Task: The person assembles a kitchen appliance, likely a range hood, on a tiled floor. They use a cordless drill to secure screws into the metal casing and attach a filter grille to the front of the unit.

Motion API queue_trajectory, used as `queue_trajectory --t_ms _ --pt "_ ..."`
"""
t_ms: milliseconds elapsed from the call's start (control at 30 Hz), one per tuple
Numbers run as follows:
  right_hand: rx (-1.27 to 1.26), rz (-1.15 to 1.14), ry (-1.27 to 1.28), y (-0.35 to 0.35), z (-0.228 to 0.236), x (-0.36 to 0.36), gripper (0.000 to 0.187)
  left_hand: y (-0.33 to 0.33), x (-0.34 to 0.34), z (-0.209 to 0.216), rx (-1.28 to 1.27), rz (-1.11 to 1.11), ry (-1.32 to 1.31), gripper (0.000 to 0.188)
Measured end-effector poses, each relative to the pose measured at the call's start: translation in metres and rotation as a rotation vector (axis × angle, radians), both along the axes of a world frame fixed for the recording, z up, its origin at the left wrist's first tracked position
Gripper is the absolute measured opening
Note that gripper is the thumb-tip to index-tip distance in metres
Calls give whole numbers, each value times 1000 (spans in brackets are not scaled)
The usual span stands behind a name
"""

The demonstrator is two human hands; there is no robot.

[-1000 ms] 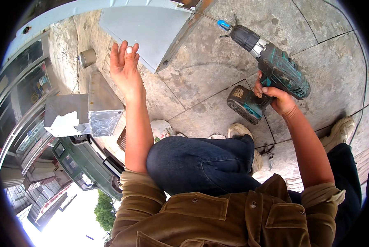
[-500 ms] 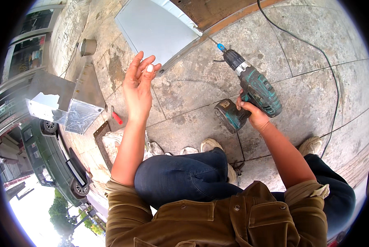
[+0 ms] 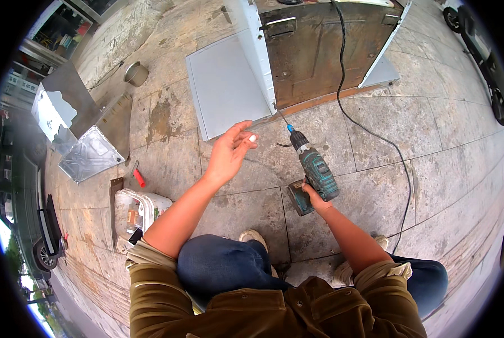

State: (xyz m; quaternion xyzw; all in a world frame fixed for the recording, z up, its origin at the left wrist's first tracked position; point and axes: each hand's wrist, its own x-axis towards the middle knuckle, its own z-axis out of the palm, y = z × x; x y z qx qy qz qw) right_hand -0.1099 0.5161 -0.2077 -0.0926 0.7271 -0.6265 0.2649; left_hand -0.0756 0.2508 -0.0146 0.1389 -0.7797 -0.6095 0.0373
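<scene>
My right hand [image 3: 315, 198] grips the handle of a teal cordless drill [image 3: 314, 172], whose long bit points up toward the lower edge of a rusty metal cabinet [image 3: 319, 50]. My left hand [image 3: 227, 152] is raised above the stone paving, fingers pinched on a small pale piece at the fingertips; I cannot tell what it is. A grey metal panel [image 3: 224, 90] lies flat just beyond the left hand, against the cabinet's white frame. I am crouched, knees in blue jeans below both arms.
A black cable [image 3: 375, 135] runs from the cabinet across the paving to my right. Shiny sheet-metal pieces [image 3: 88, 146], a round metal tin [image 3: 136, 73], a red-handled tool [image 3: 139, 178] and a white container [image 3: 136, 211] lie left. A car [image 3: 35, 219] stands at the left rim.
My view swung toward the cabinet. The left hand went from open and spread to pinched fingers. The drill came closer to the cabinet's lower edge, still in the right hand.
</scene>
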Motion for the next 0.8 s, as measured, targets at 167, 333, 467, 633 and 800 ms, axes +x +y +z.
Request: queue_trajectory --t_ms 167,333,467,633,800 --pt "110 8 259 3 19 12 36 0 -1 -13 133 -164 -283 57" --pt "206 374 335 -36 128 10 52 10 35 -16 561 -102 -673 70" --pt "393 626 615 -78 150 21 70 0 56 -18 819 65 -620 65" --pt "422 895 639 -113 153 39 83 -24 99 -37 761 423 -432 53" --pt "362 771 696 -100 176 11 64 -95 148 -49 491 544 -277 52"
